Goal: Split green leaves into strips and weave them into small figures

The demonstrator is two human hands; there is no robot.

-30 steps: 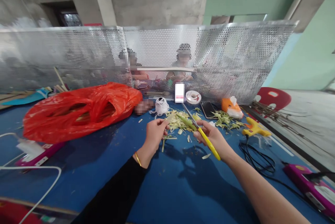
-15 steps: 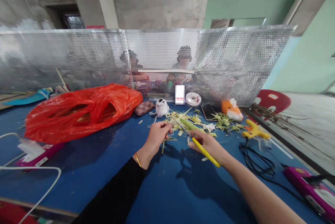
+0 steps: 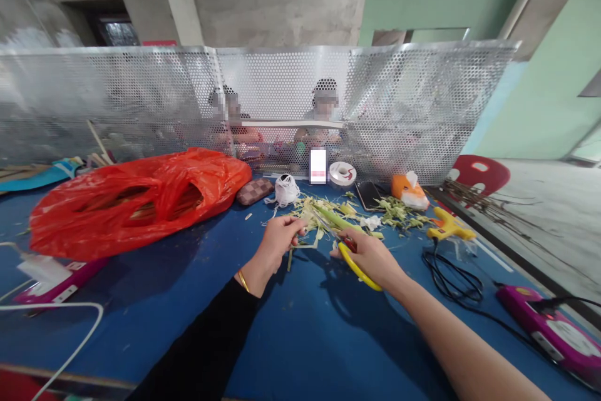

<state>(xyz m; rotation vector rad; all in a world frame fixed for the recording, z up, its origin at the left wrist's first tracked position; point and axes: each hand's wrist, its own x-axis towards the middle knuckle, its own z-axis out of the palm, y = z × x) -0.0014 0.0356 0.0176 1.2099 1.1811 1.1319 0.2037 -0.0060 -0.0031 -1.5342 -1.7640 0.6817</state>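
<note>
My left hand [image 3: 277, 243] is closed in a pinch, its fingertips beside the scissor blades. Whatever it pinches is too small to make out. My right hand [image 3: 373, 254] is wrapped round the yellow-handled scissors [image 3: 357, 269], whose blades point up and left towards my left fingertips. Just beyond both hands lies a loose heap of pale green and yellowish plant scraps [image 3: 312, 208]. A longer green stalk or leaf [image 3: 335, 218] runs across it behind the scissors. A crumpled white tissue [image 3: 370, 223] rests near my right knuckles.
Left on the blue table [image 3: 300, 338] lie a red plastic bag [image 3: 216, 179] and checkered pouch [image 3: 255, 191]. White string [image 3: 285, 189], a ribbon roll [image 3: 342, 174] and phone [image 3: 369, 195] stand behind. Right are a yellow glue gun [image 3: 451, 224], its cable, and a purple power strip [image 3: 547, 329].
The view has swung slightly right, so everything sits further left. The scissors have turned a little in my right hand and show more of the yellow loop. Both hands stay close together.
</note>
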